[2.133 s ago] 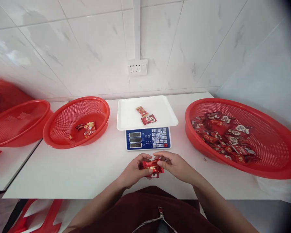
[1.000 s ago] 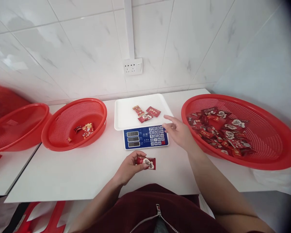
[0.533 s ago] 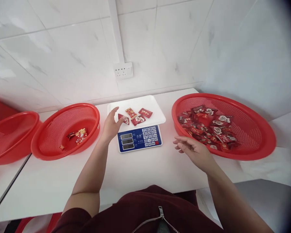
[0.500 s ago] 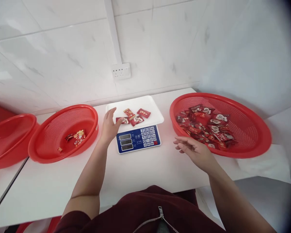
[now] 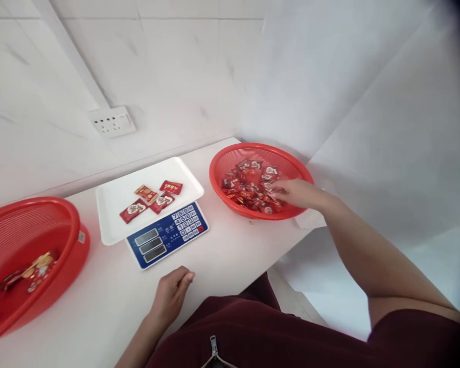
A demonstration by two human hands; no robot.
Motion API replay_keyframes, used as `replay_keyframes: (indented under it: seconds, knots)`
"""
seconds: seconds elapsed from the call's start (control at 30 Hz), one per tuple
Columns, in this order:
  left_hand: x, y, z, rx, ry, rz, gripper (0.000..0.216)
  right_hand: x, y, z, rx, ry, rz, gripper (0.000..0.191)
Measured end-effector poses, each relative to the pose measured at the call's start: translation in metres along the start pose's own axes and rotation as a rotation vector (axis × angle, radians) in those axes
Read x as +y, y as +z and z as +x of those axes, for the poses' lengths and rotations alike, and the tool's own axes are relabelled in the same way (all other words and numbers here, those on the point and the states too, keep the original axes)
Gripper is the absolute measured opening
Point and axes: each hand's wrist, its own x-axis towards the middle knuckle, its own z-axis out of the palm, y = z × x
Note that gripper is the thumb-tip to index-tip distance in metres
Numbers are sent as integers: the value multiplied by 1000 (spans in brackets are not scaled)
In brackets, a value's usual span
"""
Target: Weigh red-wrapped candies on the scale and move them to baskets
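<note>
My right hand (image 5: 293,193) reaches into the red plastic basket (image 5: 306,176) on the right. Its fingers are pressed together among small red candy packets (image 5: 249,194); whether one is between them I cannot make out. My left hand (image 5: 172,294) is closed, with curled fingers and the thumb against them, in front of the scale. No object shows in it. The white tray (image 5: 113,204) of the scale carries several wrapped candies: red packets (image 5: 133,210) and a gold-and-red one (image 5: 146,193). Below the tray is the scale's blue keypad panel (image 5: 168,230).
Another red basket (image 5: 74,240) stands at the left, cut by the frame edge, with a few wrapped pieces (image 5: 38,271) inside. A wall socket (image 5: 113,122) sits above the white table (image 5: 111,286). White walls bound the back and right.
The view has turned right. My right hand has moved from in front of the right basket into it. My left hand has drawn back from the tray and closed.
</note>
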Motion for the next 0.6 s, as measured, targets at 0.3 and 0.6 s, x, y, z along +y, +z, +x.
replay_keyframes:
  seconds: [0.3, 0.6]
  knots:
    - [0, -35, 6, 353, -104, -144, 26, -22, 18, -12, 85, -68, 149, 37]
    - [1, -32, 3, 262, -34, -133, 34, -23, -10, -45, 286, 52, 282, 32]
